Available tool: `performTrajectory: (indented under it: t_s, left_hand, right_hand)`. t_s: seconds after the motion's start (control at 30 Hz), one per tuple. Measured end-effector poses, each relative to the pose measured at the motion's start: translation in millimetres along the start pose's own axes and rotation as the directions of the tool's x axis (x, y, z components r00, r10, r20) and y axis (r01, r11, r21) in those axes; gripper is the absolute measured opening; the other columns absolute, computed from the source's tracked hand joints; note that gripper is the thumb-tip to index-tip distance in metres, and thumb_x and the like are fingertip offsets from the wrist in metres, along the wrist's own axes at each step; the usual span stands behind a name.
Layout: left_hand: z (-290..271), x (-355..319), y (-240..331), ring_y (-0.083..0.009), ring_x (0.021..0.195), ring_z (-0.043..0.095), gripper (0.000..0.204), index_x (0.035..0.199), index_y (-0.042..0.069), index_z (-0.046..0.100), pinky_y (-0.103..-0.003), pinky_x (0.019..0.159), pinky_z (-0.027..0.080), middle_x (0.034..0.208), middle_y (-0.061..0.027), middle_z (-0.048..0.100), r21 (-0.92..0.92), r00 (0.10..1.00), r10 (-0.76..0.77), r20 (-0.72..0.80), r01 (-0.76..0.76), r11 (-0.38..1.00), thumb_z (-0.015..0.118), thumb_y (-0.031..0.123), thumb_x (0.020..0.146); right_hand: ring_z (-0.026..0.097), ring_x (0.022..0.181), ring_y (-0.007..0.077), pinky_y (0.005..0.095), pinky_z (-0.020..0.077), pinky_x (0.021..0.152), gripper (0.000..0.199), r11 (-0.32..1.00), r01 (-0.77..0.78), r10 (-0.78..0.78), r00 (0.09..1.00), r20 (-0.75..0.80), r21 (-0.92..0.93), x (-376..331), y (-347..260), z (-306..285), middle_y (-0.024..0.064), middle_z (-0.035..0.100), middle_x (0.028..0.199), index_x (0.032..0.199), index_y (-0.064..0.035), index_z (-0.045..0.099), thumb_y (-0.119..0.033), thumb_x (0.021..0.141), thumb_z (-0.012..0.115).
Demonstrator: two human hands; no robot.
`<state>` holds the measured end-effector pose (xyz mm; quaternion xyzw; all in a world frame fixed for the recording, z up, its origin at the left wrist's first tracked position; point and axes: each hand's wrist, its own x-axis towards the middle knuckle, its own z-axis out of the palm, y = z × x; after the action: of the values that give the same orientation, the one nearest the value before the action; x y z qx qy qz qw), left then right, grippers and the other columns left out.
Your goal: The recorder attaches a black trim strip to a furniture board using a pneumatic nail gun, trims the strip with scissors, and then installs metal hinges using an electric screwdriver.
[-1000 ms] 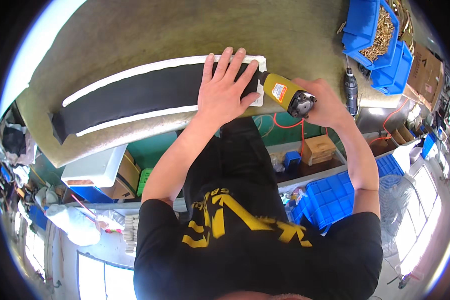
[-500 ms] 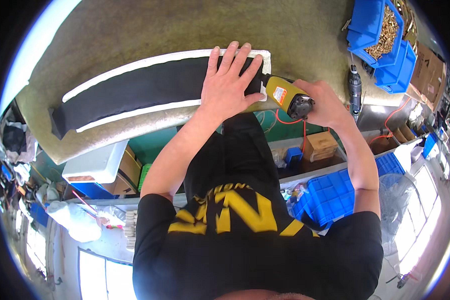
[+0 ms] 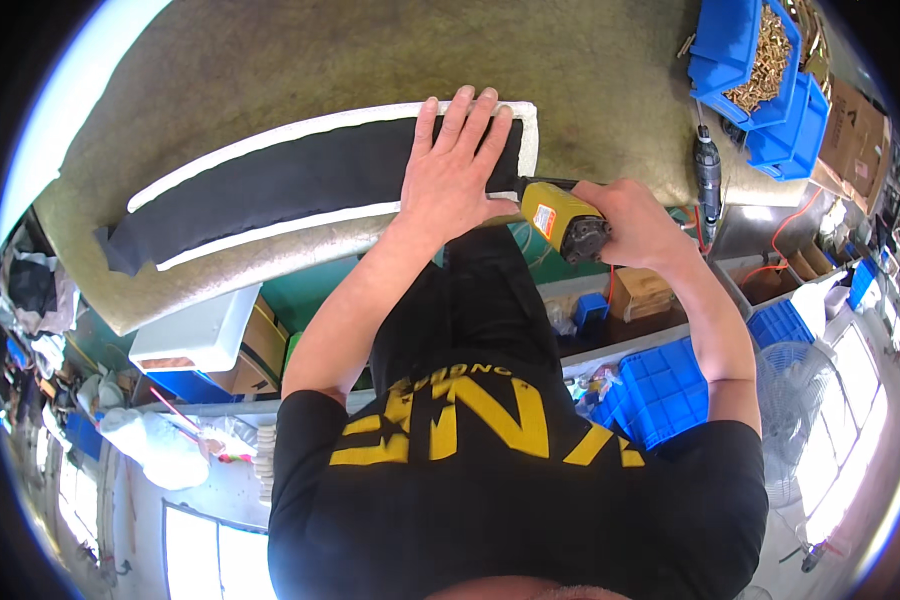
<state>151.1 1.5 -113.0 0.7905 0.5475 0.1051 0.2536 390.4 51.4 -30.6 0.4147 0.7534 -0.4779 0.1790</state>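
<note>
A single wide fisheye view looks down from the person's head, close over the chest and forearms, which enter from the lower edge. It faces the felt-covered worktop across the upper half; straight edges bow toward the dark round rim, and shelves and floor curve along both sides.

Black short-sleeved T-shirt, large yellow block lettering across the chest. Dark trousers below. Forearms bare from the sleeve hems down; both hands ungloved, no watch or rings visible.
</note>
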Motion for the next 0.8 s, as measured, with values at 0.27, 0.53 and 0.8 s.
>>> performTrajectory:
  t_s: [0.27, 0.53, 0.8]
  left_hand:
    - [-3.0, 2.0, -0.2, -0.0309, 0.144, 0.030, 0.116, 0.144, 0.001, 0.040, -0.055, 0.118, 0.016, 0.153, -0.0121, 0.038, 0.009, 1.000, -0.022, 0.019, 0.022, 1.000, 0.083, 0.059, 0.054]
    - [-8.6, 3.1, 2.2, -0.0330, 0.146, 0.028, 0.113, 0.143, -0.002, 0.040, -0.057, 0.118, 0.015, 0.152, -0.0158, 0.037, -0.013, 0.999, -0.034, 0.040, 0.035, 0.999, 0.083, 0.055, 0.056]
    - [-4.6, 1.0, 3.9, -0.0457, 0.143, 0.025, 0.107, 0.145, -0.001, 0.038, -0.067, 0.114, 0.014, 0.153, -0.0260, 0.032, 0.099, 0.993, 0.085, 0.083, -0.093, 0.991, 0.074, 0.062, 0.067]
  right_hand:
    - [0.064, 0.076, 0.0423, 0.0501, 0.0517, 0.069, 0.034, 0.998, 0.051, -0.044, 0.986, -0.159, 0.040, 11.4, -5.0, -32.7, 0.0188, 0.067, 0.078, 0.098, -0.0076, 0.063, -0.012, 0.066, 0.074]
    - [0.065, 0.081, 0.0429, 0.0521, 0.0523, 0.073, 0.030, 0.995, -0.035, 0.019, 0.985, -0.171, -0.093, 21.6, -5.2, -27.2, 0.0206, 0.067, 0.078, 0.094, -0.0073, 0.063, -0.015, 0.067, 0.071]
    - [0.064, 0.086, 0.0441, 0.0497, 0.0517, 0.080, 0.034, 0.928, -0.261, 0.365, 0.775, -0.516, 0.264, 12.1, 30.3, -11.5, 0.0226, 0.067, 0.087, 0.107, -0.0048, 0.063, -0.015, 0.075, 0.068]
